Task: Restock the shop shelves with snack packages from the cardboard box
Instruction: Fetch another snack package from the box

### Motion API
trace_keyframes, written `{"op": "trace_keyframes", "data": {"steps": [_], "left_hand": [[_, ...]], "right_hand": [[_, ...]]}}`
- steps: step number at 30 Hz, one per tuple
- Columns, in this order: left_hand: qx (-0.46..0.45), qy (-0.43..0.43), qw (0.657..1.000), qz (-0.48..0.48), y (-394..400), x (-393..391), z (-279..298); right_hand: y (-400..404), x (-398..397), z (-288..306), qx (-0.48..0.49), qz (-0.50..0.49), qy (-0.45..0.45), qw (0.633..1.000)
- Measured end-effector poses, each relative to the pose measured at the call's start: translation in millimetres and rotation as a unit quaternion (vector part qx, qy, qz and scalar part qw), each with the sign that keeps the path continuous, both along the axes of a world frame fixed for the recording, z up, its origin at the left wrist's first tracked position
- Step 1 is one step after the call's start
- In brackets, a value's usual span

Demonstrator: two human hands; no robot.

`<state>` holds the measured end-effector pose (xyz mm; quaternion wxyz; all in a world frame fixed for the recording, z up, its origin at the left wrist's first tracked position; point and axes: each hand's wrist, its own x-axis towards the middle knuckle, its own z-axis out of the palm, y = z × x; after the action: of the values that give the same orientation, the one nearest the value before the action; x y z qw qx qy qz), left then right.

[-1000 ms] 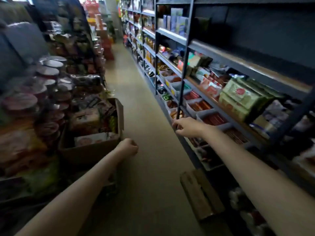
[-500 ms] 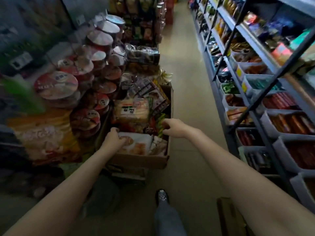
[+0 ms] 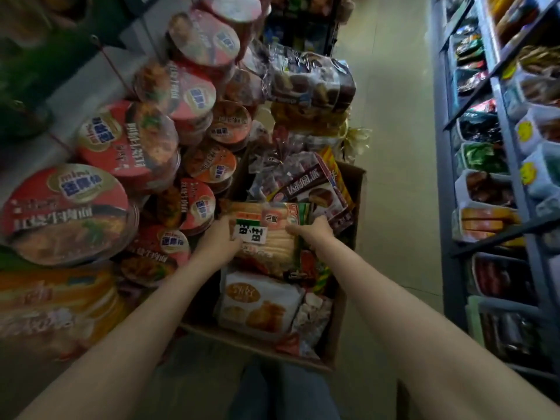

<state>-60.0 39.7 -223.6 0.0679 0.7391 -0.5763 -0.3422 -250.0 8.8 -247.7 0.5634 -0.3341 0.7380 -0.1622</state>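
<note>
Head view, change: a second ago the right hand point(image 3: 312, 230) reached toward the shelves point(image 3: 497, 165) on the right and the left hand point(image 3: 219, 242) hung by the near edge of the cardboard box point(image 3: 336, 325); half a second ago both had come over the box; now both are on one package.
Left hand: grips the left edge of the orange rice cracker pack point(image 3: 266, 234), fingers curled onto its label.
Right hand: grips the right edge of the same pack, fingers wrapped over it.
Rice cracker pack: lies on top of the other snacks in the middle of the box, not yet clear of them as far as can be told.
Cardboard box: on the floor at the left of the aisle, just beside the stacked noodle bowls point(image 3: 121, 140); still well filled, with a white biscuit bag point(image 3: 257, 301) near and a brown cake carton point(image 3: 315, 189) far.
Shelves: along the right side, well apart from the box, with trays of packets.
Meaning for the task: the picking step has begun; the pack seems held firmly enough to lift, and it must then be carried across the aisle.
Risk: neighbouring bags may drag up with it.
</note>
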Motion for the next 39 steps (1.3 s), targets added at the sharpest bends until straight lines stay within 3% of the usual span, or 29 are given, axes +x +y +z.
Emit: {"op": "trace_keyframes", "data": {"steps": [4, 10, 13, 16, 19, 20, 23, 28, 32, 36, 39], "left_hand": [[0.009, 0.021, 1.000, 0.007, -11.4, 1.7, 4.3], [0.045, 0.188, 0.980, 0.046, -41.5, -37.4, 53.2], [0.141, 0.319, 0.937, 0.033, -43.4, -80.4, 82.7], [0.205, 0.394, 0.894, -0.054, -20.6, -133.3, 118.1], [0.244, 0.517, 0.809, -0.137, 19.1, -191.4, 145.7], [0.236, 0.537, 0.796, -0.151, 34.7, -209.9, 152.4], [0.155, 0.526, 0.806, -0.222, 72.6, -261.1, 172.6], [0.056, 0.419, 0.809, -0.408, 134.7, -334.5, 206.0], [0.029, 0.398, 0.742, -0.538, 220.6, -389.9, 225.6], [0.028, 0.372, 0.641, -0.670, 332.1, -442.3, 246.6], [0.073, 0.387, 0.598, -0.698, 417.4, -474.2, 262.6]], "right_hand": [[-7.4, -8.7, 30.6, -0.019, -0.007, -0.051, 0.998], [0.9, -74.7, 117.8, -0.193, -0.139, -0.055, 0.970], [41.1, -110.4, 147.9, -0.270, -0.234, -0.053, 0.933], [102.0, -139.0, 165.3, -0.303, -0.319, -0.095, 0.893], [173.2, -160.8, 179.9, -0.301, -0.348, -0.144, 0.876], [197.0, -168.5, 186.0, -0.301, -0.364, -0.139, 0.870], [268.7, -197.9, 203.5, -0.298, -0.446, -0.049, 0.842], [393.2, -245.8, 233.4, -0.309, -0.581, 0.055, 0.751], [486.6, -269.6, 265.8, -0.347, -0.597, 0.090, 0.717], [591.5, -289.8, 298.4, -0.351, -0.559, 0.130, 0.740], [665.9, -301.1, 313.1, -0.329, -0.554, 0.167, 0.746]]}}
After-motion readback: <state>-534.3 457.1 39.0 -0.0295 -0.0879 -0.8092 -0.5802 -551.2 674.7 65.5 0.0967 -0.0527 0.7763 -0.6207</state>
